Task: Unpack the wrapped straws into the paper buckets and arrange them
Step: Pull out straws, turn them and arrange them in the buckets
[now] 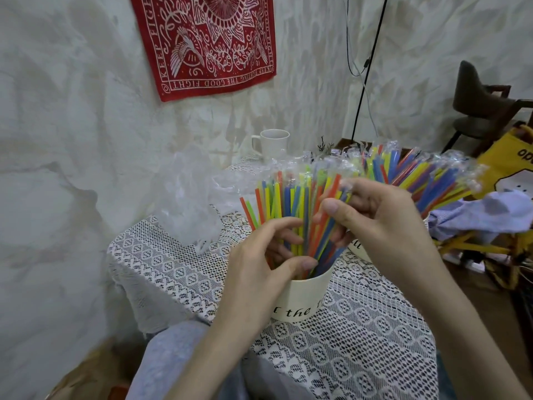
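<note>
A cream paper bucket with black lettering stands on the lace-covered table, packed with upright wrapped straws in red, yellow, blue and green. My left hand curls its fingers and thumb round the lower part of this bunch just above the rim. My right hand grips the straws on the bunch's right side, thumb pressed against them. Behind my right hand a second paper bucket is mostly hidden; its wrapped straws fan out to the right.
Crumpled clear plastic wrapping lies at the table's back left. A white mug stands at the far edge by the wall. The lace cloth covers the small table. A light blue cloth and a yellow bag sit at the right.
</note>
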